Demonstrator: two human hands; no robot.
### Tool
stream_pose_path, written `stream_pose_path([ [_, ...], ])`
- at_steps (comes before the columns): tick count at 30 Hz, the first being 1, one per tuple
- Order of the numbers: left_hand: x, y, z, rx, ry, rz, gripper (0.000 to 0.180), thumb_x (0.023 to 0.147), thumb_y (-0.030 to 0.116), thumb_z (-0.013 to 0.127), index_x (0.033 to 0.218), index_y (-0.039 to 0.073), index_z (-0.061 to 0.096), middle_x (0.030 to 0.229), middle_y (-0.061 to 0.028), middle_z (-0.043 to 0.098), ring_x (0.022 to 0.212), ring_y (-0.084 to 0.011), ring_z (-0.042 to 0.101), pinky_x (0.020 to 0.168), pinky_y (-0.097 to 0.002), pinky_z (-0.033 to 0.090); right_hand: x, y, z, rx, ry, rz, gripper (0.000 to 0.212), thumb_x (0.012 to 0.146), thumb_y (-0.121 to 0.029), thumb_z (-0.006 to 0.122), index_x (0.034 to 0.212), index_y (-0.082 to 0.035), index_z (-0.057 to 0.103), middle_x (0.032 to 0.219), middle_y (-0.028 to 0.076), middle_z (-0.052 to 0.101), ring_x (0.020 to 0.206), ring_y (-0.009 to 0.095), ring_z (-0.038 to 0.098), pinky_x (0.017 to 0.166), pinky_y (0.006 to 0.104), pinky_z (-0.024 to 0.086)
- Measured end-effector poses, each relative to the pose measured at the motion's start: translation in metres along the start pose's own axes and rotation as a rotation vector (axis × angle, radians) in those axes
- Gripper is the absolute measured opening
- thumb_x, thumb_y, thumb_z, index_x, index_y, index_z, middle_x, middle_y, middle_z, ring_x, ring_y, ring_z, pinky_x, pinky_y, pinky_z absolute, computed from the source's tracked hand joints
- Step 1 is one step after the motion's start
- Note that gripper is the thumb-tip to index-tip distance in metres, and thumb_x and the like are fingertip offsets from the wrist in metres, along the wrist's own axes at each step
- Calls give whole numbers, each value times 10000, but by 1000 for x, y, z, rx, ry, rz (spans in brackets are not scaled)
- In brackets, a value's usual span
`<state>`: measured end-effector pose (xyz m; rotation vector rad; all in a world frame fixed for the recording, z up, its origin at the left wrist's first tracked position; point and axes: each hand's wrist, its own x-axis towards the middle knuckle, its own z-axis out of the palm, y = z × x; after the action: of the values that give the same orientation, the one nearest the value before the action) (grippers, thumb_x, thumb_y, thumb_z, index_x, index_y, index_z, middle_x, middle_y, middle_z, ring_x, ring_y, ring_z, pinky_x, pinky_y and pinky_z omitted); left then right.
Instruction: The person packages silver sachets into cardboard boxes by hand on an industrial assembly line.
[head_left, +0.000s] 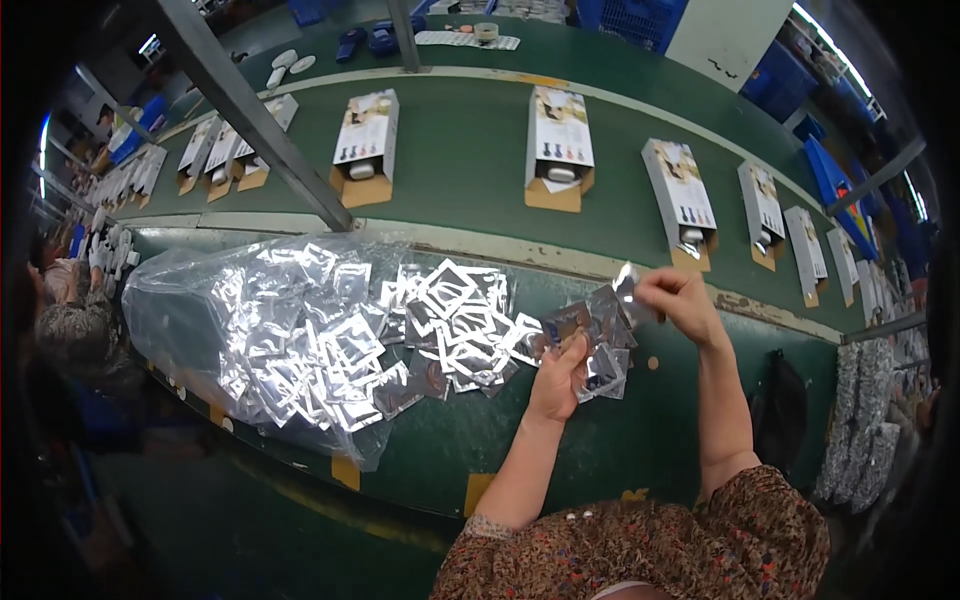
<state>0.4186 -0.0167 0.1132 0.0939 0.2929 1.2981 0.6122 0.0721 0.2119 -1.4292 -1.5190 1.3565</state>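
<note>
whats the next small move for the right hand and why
Probably draw the silver packet clear with the right hand: its fingers seem pinched on it, and it sits close beside the bunch of packets in the left hand.

Flat, square, shiny silver foil packets (462, 322) lie jumbled and overlapping near the frame's centre, at many angles, more spreading left of centre. Right of centre, a loose bunch of packets (604, 330) overlaps; at its upper right, one tilted packet (625, 288) gleams brightly.
</note>
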Motion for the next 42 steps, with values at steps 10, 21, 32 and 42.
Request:
stream_pose_path([
  [10, -10, -9, 5, 80, 163, 49, 232, 939, 144, 638, 1144, 34, 627, 1034, -6, 667, 905, -88, 624, 809, -228, 488, 165, 53, 22, -1184, 391, -724, 125, 838, -69, 590, 953, -56, 639, 939, 118, 615, 855, 294, 621, 726, 382, 522],
  [21, -2, 0, 9, 81, 70, 55, 237, 973, 128, 580, 1192, 43, 606, 1148, -32, 650, 979, -111, 630, 844, -260, 511, 41, -24, 25, -10, -337, 58, 184, 887, -187, 691, 887, -7, 728, 658, -16, 607, 548, 44, 508, 488, 202, 397],
  [32, -22, 4, -13, 211, 219, 223, 257, 946, 235, 624, 1179, 127, 611, 951, 33, 626, 733, -36, 536, 587, -191, 410, 120, -37, 151, -516, 88, -1093, 143, 788, 34, 662, 920, -20, 652, 842, 115, 631, 715, 242, 641, 595, 306, 503],
  [42, -14, -63, 23, 107, 72, 172, 298, 962, 291, 607, 1193, 103, 607, 1070, 67, 625, 931, -7, 533, 750, -180, 426, 155, 38, 91, -706, -29, -719, 354, 912, -94, 599, 1264, -58, 582, 1157, 143, 648, 1010, 259, 646, 828, 351, 517],
])
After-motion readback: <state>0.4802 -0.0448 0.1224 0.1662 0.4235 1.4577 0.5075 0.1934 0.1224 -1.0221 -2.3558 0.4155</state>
